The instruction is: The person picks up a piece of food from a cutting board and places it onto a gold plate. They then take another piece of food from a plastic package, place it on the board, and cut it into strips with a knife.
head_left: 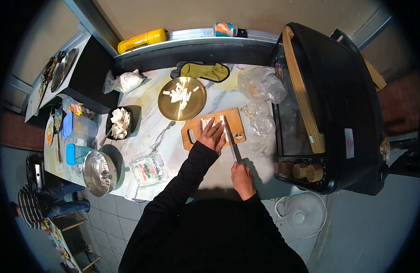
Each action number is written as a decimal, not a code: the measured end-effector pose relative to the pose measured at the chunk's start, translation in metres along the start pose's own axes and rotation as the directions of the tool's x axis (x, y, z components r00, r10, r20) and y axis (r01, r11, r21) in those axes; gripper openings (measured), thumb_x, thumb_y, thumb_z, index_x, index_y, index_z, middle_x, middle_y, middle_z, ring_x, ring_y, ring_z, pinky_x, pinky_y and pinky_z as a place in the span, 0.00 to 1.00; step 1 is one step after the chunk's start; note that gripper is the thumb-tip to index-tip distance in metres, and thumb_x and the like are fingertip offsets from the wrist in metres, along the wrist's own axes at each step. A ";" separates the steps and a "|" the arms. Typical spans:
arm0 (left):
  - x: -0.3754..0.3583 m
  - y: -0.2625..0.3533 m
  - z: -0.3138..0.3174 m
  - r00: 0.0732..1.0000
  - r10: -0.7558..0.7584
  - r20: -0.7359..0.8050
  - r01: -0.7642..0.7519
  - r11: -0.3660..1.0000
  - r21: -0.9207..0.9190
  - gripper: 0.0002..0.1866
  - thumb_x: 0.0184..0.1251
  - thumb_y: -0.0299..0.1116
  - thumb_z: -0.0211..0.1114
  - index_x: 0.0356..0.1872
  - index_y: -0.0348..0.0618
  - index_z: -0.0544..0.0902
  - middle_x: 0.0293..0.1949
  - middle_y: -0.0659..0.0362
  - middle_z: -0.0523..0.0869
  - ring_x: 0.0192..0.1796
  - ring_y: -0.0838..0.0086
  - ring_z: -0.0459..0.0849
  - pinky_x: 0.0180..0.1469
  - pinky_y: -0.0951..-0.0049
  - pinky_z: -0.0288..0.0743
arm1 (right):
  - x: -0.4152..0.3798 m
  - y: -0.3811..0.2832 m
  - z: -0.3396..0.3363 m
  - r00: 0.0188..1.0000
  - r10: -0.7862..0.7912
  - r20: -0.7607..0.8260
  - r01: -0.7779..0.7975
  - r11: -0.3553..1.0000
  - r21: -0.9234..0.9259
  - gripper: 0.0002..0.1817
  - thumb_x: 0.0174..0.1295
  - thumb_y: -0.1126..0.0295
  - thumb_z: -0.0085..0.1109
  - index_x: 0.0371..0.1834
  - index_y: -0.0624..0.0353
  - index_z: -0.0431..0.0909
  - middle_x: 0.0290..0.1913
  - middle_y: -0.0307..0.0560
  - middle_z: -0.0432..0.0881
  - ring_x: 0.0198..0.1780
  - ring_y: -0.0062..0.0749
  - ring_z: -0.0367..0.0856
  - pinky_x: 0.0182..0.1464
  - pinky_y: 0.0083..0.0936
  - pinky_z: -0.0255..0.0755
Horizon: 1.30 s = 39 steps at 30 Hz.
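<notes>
A wooden cutting board [237, 119] lies on the marble-patterned table, with white food strips [204, 122] on it. My left hand [212, 135] presses down on the strips with its fingers, covering much of them. My right hand [243, 180] is closed round the handle of a kitchen knife [233, 146]. The knife's blade points away from me, lying across the board just right of my left fingers, against a white piece. Behind the board, a round gold-coloured plate [167, 107] carries several cut white strips [182, 95].
A black oven [346, 109] stands at the right, beside clear plastic bags [264, 86]. Left are a black bowl [109, 122] of white pieces, a steel bowl [94, 170], blue-lidded containers [78, 129] and a printed packet [148, 170]. An oven mitt [205, 72] lies behind. Another person [35, 204] is far left.
</notes>
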State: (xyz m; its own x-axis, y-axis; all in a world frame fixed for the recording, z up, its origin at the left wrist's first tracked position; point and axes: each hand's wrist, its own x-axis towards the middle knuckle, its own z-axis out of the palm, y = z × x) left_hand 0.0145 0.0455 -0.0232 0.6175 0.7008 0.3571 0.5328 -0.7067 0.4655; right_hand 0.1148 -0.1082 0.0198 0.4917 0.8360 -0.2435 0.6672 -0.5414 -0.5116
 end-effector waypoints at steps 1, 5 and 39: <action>0.001 0.001 -0.001 1.000 -0.004 0.008 0.004 1.000 -0.010 0.20 0.65 0.37 0.61 0.55 0.38 0.81 0.61 0.55 0.79 0.72 0.56 0.65 0.73 0.37 0.42 | 0.001 -0.002 -0.001 1.000 0.013 0.017 -0.013 1.000 0.022 0.21 0.71 0.57 0.46 0.30 0.65 0.77 0.28 0.68 0.81 0.34 0.68 0.80 0.36 0.57 0.73; 0.001 -0.001 0.002 1.000 -0.013 0.009 0.014 0.999 -0.047 0.20 0.65 0.37 0.61 0.55 0.37 0.82 0.60 0.55 0.80 0.72 0.56 0.65 0.73 0.37 0.42 | 0.012 -0.003 0.007 0.997 -0.015 -0.072 0.015 1.000 0.009 0.21 0.71 0.58 0.47 0.29 0.65 0.77 0.28 0.68 0.80 0.34 0.68 0.80 0.36 0.56 0.73; 0.003 0.005 -0.005 0.999 -0.021 0.048 0.020 0.999 0.026 0.22 0.65 0.34 0.60 0.59 0.37 0.78 0.62 0.54 0.77 0.72 0.54 0.64 0.72 0.34 0.44 | 0.033 -0.029 -0.028 0.959 -0.184 0.216 0.216 0.967 -0.137 0.47 0.58 0.79 0.52 0.80 0.44 0.39 0.27 0.64 0.80 0.32 0.63 0.80 0.38 0.54 0.72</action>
State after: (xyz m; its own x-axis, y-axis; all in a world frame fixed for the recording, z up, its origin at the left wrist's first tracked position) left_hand 0.0157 0.0442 -0.0156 0.6332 0.7100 0.3082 0.5597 -0.6950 0.4513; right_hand 0.1279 -0.0671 0.0498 0.2284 0.9205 -0.3171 0.8278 -0.3550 -0.4344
